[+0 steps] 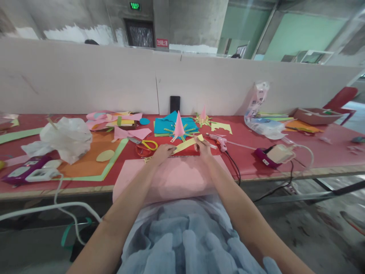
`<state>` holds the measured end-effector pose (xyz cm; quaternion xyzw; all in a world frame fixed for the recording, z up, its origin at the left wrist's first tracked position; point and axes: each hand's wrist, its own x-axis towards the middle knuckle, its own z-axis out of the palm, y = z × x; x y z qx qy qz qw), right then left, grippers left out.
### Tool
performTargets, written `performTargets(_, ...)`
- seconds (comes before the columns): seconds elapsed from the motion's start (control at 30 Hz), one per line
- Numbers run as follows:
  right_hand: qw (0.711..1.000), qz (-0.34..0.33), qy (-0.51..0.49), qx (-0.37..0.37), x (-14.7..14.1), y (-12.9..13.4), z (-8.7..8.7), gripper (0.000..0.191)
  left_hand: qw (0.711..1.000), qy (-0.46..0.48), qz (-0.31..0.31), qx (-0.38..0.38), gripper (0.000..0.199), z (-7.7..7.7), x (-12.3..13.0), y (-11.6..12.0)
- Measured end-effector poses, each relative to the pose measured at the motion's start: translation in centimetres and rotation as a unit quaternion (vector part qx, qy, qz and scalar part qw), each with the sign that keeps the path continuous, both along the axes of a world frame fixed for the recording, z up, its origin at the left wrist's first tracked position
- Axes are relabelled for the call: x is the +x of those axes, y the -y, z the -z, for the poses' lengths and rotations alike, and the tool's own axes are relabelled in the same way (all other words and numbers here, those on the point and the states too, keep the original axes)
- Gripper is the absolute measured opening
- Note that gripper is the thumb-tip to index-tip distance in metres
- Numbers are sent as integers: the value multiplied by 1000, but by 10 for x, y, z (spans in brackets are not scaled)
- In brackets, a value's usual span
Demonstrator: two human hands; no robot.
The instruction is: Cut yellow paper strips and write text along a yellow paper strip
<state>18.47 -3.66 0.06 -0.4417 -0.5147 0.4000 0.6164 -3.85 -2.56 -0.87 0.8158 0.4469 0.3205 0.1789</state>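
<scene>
A yellow paper strip (186,144) is stretched between my two hands, tilted up toward the right. My left hand (164,153) pinches its left end, and my right hand (203,147) grips it near the right end. Just beyond the strip stands a pink paper cone (179,126) with green strips spread around its base, on blue paper (162,125). Yellow-handled scissors (149,145) lie left of my left hand. A pink glue gun (221,142) lies right of my right hand. Pink paper (182,175) covers the table edge below my wrists.
A second, smaller cone piece (203,117) stands farther back. At left are a crumpled white plastic bag (68,139), orange paper (99,142) and a power strip (28,171). Another power strip (266,158), cables and a pink box (318,116) are at right. A black phone (175,103) leans against the partition.
</scene>
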Motion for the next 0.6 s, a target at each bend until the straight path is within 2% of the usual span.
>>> performTargets(0.27,995,26,-88,22,2,-6,4,44,1000,-7,10,8,34,0,0,1)
performTargets(0.4,986,94,-133,46,11,-13,8,46,1000,-15,13,13,35,-4,-1,4)
performTargets(0.5,981,167,-99,26,19,-17,13,47,1000,-19,10,16,35,-5,-2,4)
performTargets(0.6,976,218,-14,24,21,-15,11,44,1000,-15,9,15,33,-4,-2,3)
